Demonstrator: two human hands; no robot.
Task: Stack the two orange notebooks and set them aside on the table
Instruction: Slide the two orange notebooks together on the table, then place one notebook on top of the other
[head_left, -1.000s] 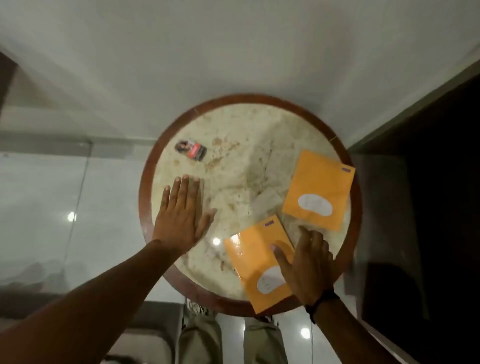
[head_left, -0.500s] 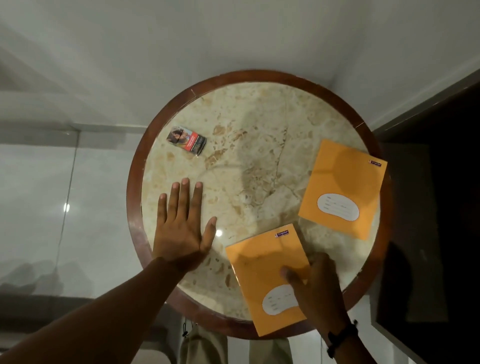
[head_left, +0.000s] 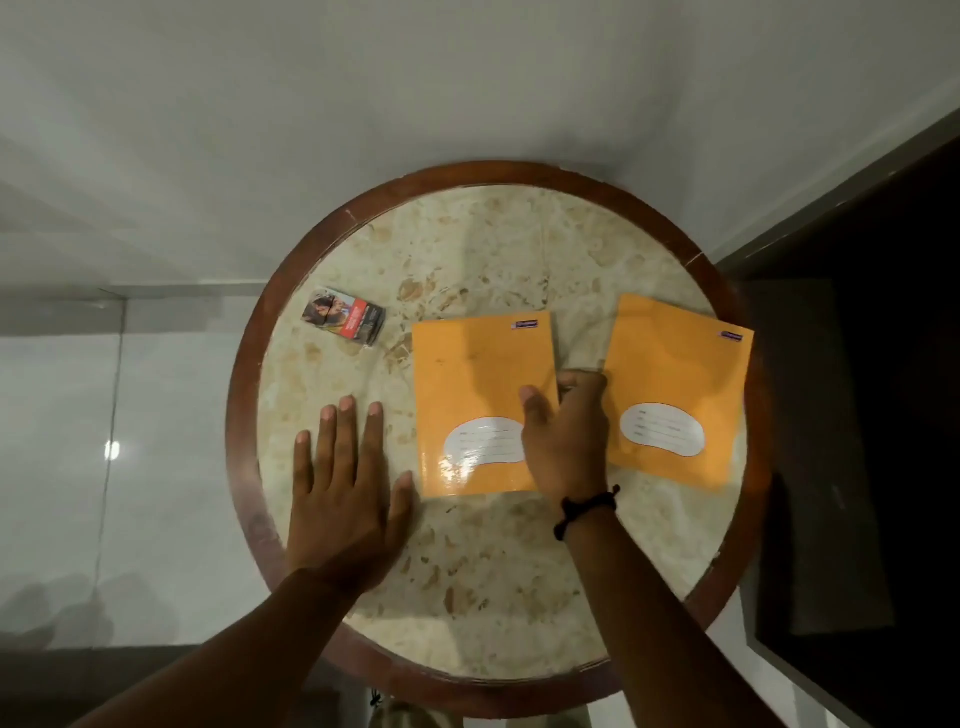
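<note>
Orange card covers mark both task items on the round marble-topped table with its dark wooden rim (head_left: 244, 395): the nearer orange notebook with a white label patch (head_left: 478, 395) lies flat around the middle of the top, and the second orange notebook of the same make (head_left: 675, 384) lies flat towards the right edge, a strip of bare stone between them. I see my right hand (head_left: 566, 436) at the right edge of the middle notebook, thumb pressed on its cover and fingers curled past the edge into the gap, so it is pinching that notebook, though I cannot tell how far the fingers reach under it. My left hand (head_left: 343, 488) lies spread flat on the stone beside the notebook's lower left corner, thumb just beside it, holding nothing. A small printed red and dark packet (head_left: 345, 322) sits apart at the upper left, clear of the work. I judge the stacking step is only begun: nothing is piled yet. The next move calls for lifting or sliding the held notebook rightward over the other, squaring edges and labels, minding that thin glossy covers slip and that the right one sits close to the rim
</note>
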